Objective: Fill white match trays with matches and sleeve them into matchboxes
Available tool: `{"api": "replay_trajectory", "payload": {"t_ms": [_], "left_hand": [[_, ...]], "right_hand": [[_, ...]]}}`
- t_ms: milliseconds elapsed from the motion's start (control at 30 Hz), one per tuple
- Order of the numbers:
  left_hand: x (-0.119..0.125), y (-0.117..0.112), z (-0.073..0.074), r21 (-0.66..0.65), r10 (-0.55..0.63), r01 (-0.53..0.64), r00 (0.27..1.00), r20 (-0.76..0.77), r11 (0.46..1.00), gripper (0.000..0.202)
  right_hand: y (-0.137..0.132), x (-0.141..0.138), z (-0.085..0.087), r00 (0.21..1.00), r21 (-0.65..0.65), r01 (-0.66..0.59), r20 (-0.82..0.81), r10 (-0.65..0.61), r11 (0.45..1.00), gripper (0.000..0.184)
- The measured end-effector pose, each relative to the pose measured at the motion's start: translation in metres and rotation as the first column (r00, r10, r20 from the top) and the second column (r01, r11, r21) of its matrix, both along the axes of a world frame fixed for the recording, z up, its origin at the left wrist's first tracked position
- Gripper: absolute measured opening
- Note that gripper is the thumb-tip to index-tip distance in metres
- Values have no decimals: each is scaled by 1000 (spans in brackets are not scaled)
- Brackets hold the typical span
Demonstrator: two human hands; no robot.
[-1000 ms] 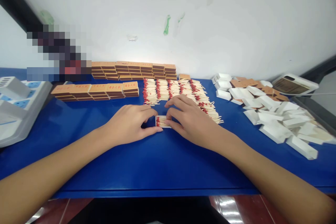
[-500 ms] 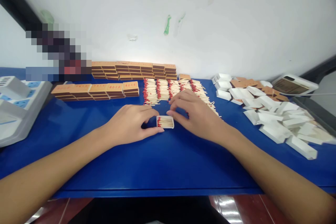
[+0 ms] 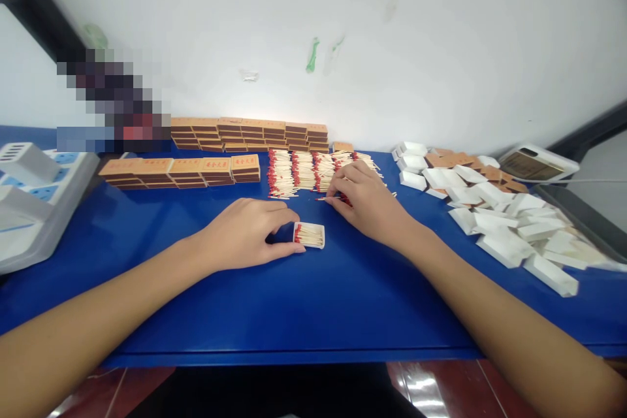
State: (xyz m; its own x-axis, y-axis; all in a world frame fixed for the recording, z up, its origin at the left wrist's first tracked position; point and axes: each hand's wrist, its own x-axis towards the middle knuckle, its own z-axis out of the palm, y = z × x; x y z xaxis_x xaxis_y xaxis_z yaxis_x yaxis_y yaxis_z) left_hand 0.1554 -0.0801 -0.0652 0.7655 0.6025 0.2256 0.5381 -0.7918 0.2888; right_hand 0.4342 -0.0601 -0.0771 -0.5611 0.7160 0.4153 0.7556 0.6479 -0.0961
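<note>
A small white matchbox tray [image 3: 321, 243] lies on the blue table, filled with red-tipped matches [image 3: 308, 234]. My left hand [image 3: 249, 230] grips it at the left end, thumb on the near side and index finger on the far side. Beyond and to the right, my right hand [image 3: 365, 199] is pinched at the near edge of the loose match piles [image 3: 304, 172]. A red match tip [image 3: 321, 198] pokes out to the left of its thumb and fingers. The hand covers part of the right-hand piles.
Closed orange matchboxes stand in a front stack [image 3: 179, 170] at left and a longer back stack [image 3: 249, 130] along the wall. Empty white trays [image 3: 504, 241] and orange sleeves [image 3: 453, 160] are heaped at right, near a phone [image 3: 539, 163]. A power strip [image 3: 63, 209] sits far left.
My right hand has moved away from the tray, off to the right and onto the match piles, where its fingers have closed. My left hand still holds the tray in place.
</note>
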Motion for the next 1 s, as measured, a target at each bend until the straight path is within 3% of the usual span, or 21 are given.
{"api": "replay_trajectory", "payload": {"t_ms": [367, 600, 833, 1000], "left_hand": [[-1, 1, -2, 15, 23, -23, 1000, -9, 1000, 32], [-1, 1, -2, 21, 25, -25, 1000, -9, 999, 35], [-1, 1, -1, 25, 32, -32, 999, -23, 999, 35], [-1, 0, -1, 23, 32, -32, 999, -37, 999, 36]], "right_hand": [[1, 14, 2, 993, -42, 50, 112, -45, 998, 7], [0, 13, 1, 985, -39, 54, 165, -47, 998, 16], [-6, 9, 7, 993, -47, 25, 119, -19, 999, 18], [-10, -4, 0, 998, -8, 11, 56, -10, 1000, 13]]}}
